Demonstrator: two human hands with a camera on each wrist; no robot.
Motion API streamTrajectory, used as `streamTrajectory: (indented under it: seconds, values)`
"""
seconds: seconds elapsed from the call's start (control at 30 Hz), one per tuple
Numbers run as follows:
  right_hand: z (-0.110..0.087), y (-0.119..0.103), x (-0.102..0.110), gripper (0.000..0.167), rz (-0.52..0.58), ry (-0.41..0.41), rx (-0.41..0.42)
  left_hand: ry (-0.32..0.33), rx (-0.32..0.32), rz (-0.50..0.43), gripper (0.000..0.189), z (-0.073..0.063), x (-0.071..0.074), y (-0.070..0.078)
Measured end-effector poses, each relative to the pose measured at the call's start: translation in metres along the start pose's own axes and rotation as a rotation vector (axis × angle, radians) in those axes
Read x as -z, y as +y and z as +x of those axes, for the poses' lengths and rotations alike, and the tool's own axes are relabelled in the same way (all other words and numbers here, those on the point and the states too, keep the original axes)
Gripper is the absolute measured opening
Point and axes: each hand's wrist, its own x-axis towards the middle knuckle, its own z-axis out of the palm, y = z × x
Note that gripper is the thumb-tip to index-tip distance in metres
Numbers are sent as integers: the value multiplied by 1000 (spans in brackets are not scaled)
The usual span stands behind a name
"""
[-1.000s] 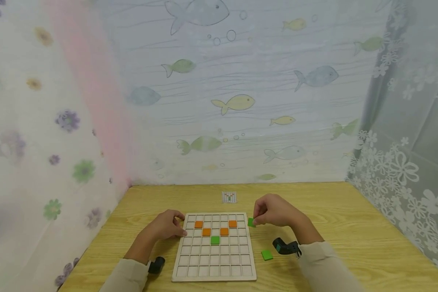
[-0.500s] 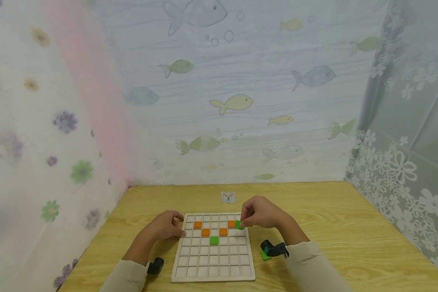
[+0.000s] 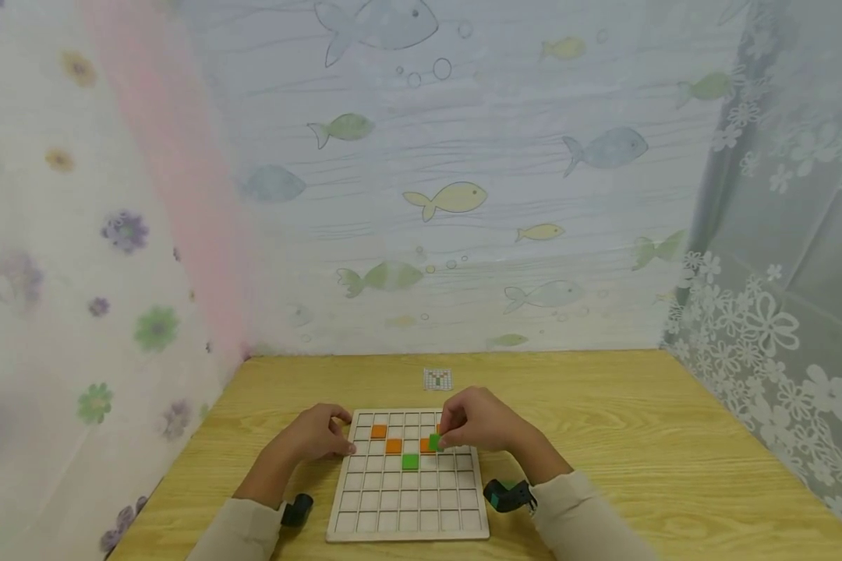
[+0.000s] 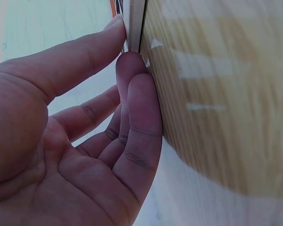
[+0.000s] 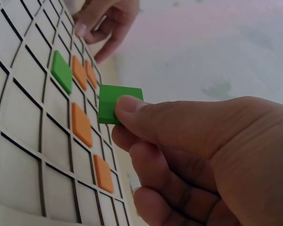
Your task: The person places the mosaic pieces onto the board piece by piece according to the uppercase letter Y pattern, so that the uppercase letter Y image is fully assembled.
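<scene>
My right hand (image 3: 484,421) pinches a green square tile (image 5: 120,103) between thumb and index finger, held above the white grid board (image 3: 407,502). In the head view this tile overlaps an orange tile (image 3: 426,446) in the upper right part of the grid. A second green tile (image 3: 410,462) lies in a cell at the low middle of the V of orange tiles, two on each side. My left hand (image 3: 316,432) holds the board's left edge; in the left wrist view its thumb (image 4: 85,59) lies against the top face and fingertips meet the edge near the table.
Beyond the board on the wood-grain table (image 3: 309,382) lies a small printed card (image 3: 437,379) with a coloured grid pattern. Another green tile (image 3: 511,485) lies right of the board, mostly hidden by the black wrist camera (image 3: 508,497). Patterned curtains hang around the table.
My right hand has carried the green tile leftward from the table right of the board to over the grid's upper right. My left hand stays at the board's left edge.
</scene>
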Motion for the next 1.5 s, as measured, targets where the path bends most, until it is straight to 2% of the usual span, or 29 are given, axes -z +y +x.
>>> streamTrajectory:
  seconds: [0.13, 0.5, 1.0, 1.23, 1.5]
  values:
    - [3, -3, -8, 12, -20, 8, 0, 1, 2, -5, 55, -1, 0, -1]
    - [7, -6, -23, 11, 9, 6, -9, -6, 1, -10, 54, 2, -1, -4]
    - [10, -11, -36, 13, -10, -29, 2, -7, -20, -17, 56, -2, 1, 0]
    - [12, -11, -42, 15, -35, -28, 33, -10, -17, -27, 54, 1, 0, -2]
    - [11, -16, -47, 14, -44, -40, 25, -14, -33, -32, 54, 1, 0, -3]
